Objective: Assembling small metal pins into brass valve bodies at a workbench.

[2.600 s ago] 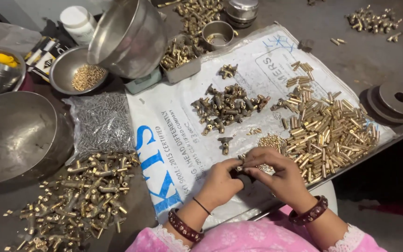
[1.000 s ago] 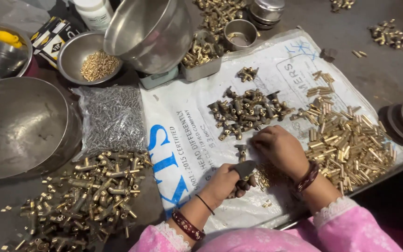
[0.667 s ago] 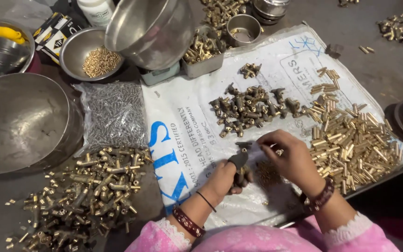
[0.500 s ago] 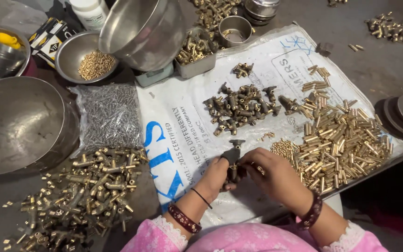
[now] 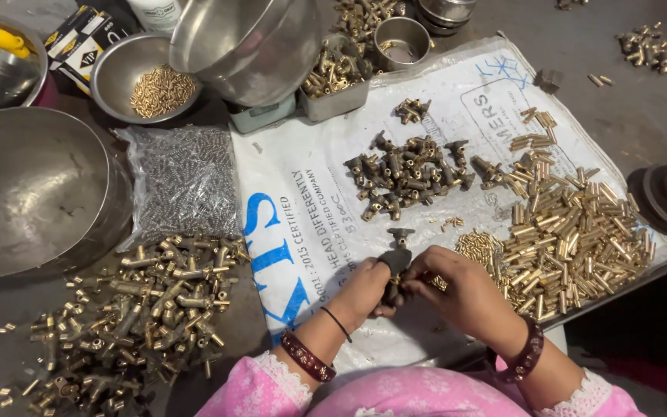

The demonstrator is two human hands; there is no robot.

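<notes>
Lower centre of the frame: both hands are meeting over the white printed sack [image 5: 326, 224] that is covering the table [image 5: 604, 100]. The left hand [image 5: 363, 287] is curling its fingers round a dark T-shaped fitting [image 5: 397, 259], whose head is sticking up above the knuckles; the lower stem is hidden in the grip. The right hand [image 5: 461, 289] is pressing its fingertips together against the fitting's side, pinching something small and brass-coloured; too small to identify.

Just right of the hands, a heap of brass tubes [image 5: 580, 239] is spreading toward the sack's edge. Above the hands, a cluster of dark fittings [image 5: 407, 174] is lying mid-sack. Lower left, brass tee pieces [image 5: 133, 309] are lying scattered, partly cut off by the frame bottom. Beside them, a clear bag of small grey springs or screws [image 5: 183, 181]; which, I cannot tell. Upper left, a large steel bowl [image 5: 32, 193] is sitting with its left side cut off.
</notes>
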